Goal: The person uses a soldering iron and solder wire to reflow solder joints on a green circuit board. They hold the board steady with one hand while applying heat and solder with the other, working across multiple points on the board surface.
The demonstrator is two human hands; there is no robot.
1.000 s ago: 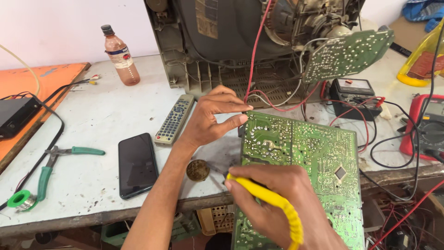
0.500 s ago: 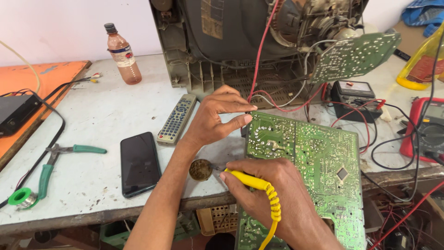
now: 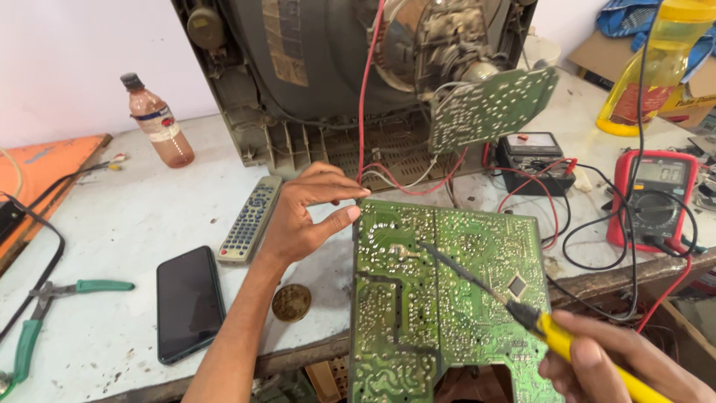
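My left hand (image 3: 309, 213) grips the upper left corner of a large green circuit board (image 3: 447, 298), thumb and fingers pinching its edge. The board tilts toward me, solder side up, over the bench's front edge. My right hand (image 3: 611, 366) at the bottom right holds a soldering iron with a yellow handle (image 3: 556, 336). Its dark tip (image 3: 429, 248) touches the board near a shiny solder patch in the upper middle. A small round brown tin (image 3: 291, 302) lies on the bench left of the board.
An opened tube television (image 3: 358, 82) with a small green board (image 3: 488, 108) stands behind. On the white bench (image 3: 112, 231) lie a remote (image 3: 250, 220), black phone (image 3: 188, 302), green-handled pliers (image 3: 45, 313) and brown bottle (image 3: 158, 119). Two multimeters (image 3: 655, 198) with red and black leads sit right.
My right hand moved from the round tin at the board's left edge to the lower right, and the iron's tip now rests on the board. The left hand kept its grip.
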